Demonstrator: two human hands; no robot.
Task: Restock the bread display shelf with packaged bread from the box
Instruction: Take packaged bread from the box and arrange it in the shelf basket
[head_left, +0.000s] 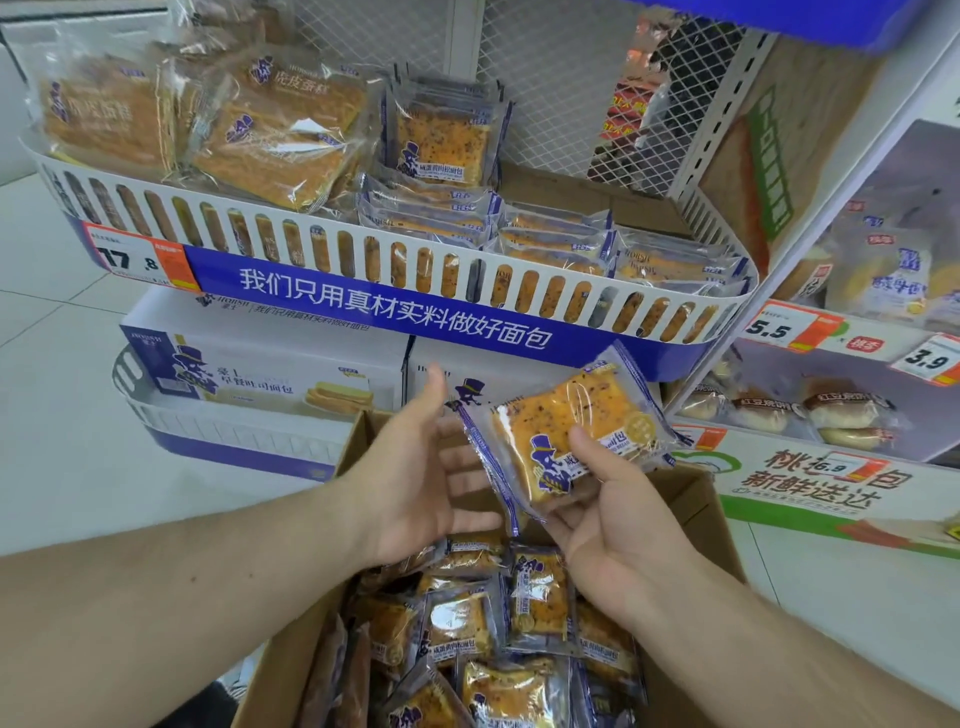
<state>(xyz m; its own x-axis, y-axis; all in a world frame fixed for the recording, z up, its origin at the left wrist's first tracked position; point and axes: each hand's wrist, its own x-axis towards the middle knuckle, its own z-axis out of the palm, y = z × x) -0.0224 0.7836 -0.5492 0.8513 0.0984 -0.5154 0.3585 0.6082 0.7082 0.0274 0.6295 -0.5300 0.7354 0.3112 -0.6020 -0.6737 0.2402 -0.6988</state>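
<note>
My right hand (618, 525) grips one clear packet of orange seeded bread (566, 431) by its lower edge, held above the cardboard box (691, 499). Beside the packet's left edge is my left hand (415, 467), spread open with fingertips close to the wrapper, holding nothing. Several identical packets (493, 623) lie loose in the box below. The white slotted display shelf (395, 260) with a blue banner is above; the same packets are stacked on its right half (561, 239), and one stands upright at the back (441, 140).
Larger bags of brown cake (218, 130) fill the shelf's left half. White gift boxes (260, 374) sit on the lower tier. A neighbouring rack on the right (841, 364) holds buns and price tags. Wire mesh backs the shelf; white floor tiles lie left.
</note>
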